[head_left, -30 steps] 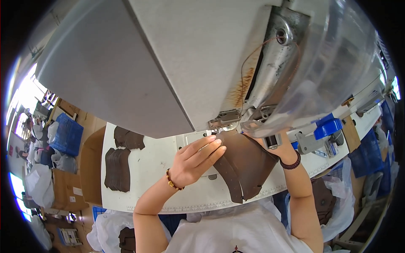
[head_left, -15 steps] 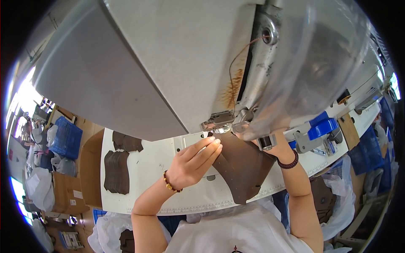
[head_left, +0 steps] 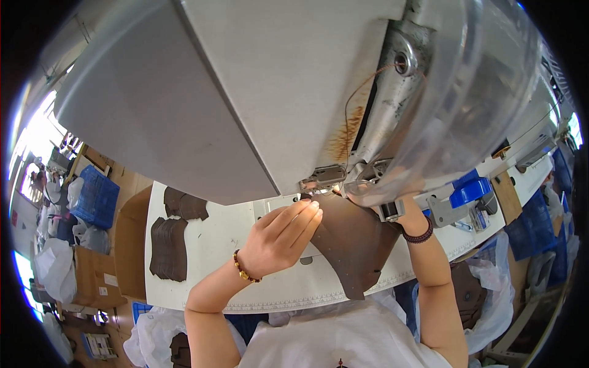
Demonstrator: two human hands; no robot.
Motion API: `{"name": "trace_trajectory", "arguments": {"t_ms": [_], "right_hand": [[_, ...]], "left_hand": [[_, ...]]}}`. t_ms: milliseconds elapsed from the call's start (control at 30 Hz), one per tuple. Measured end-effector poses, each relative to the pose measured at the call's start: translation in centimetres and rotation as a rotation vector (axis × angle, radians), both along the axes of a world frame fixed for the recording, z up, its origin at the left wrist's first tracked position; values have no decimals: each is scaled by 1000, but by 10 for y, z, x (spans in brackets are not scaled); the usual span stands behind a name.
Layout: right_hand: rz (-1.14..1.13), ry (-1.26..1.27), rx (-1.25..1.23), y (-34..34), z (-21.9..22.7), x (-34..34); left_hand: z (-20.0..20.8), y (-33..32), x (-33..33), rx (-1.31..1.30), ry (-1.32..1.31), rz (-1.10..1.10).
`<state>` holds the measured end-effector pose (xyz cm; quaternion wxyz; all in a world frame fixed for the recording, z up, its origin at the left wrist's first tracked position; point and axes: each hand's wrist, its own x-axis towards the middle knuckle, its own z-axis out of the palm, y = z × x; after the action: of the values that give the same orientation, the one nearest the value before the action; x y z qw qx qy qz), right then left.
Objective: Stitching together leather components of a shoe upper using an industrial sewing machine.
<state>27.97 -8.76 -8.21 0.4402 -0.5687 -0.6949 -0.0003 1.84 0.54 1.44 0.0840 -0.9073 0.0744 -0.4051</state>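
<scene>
A brown leather-like piece (head_left: pixel 356 245) lies under the presser area of a white sewing machine (head_left: pixel 307 80), its narrow end hanging toward me over the table edge. My left hand (head_left: pixel 283 236) is at the piece's left edge, fingers pressed together and tips beside the metal presser parts (head_left: pixel 324 178). The thumb's contact is hidden. My right hand (head_left: pixel 412 211) reaches to the piece's right side, mostly covered by a roller fitting (head_left: pixel 391 211) and the clear plastic guard (head_left: pixel 454 116); its fingers cannot be made out. A brown thread (head_left: pixel 348 104) runs down the machine head.
A stack of brown cut pieces (head_left: pixel 168 248) and a smaller one (head_left: pixel 184 203) lie on the white table (head_left: pixel 215 245) at left. A blue holder (head_left: pixel 471 189) stands at right. Plastic bags (head_left: pixel 150 337) with brown pieces flank me. Cardboard boxes (head_left: pixel 98 279) and a blue crate (head_left: pixel 96 196) stand far left.
The view has shifted slightly, so the machine head appears further right. Both hands stay by the brown piece, whose near end sits slightly further right.
</scene>
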Motion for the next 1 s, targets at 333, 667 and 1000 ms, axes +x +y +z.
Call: {"name": "trace_trajectory", "arguments": {"t_ms": [333, 667, 1000], "right_hand": [[857, 1236, -237, 14, -15, 28], [661, 883, -286, 21, -3, 48], [703, 888, -279, 14, -9, 49]], "left_hand": [[0, -10, 8, -31, -20, 121], [-6, -21, 12, -130, -22, 198], [-3, -17, 10, -210, -24, 140]]}}
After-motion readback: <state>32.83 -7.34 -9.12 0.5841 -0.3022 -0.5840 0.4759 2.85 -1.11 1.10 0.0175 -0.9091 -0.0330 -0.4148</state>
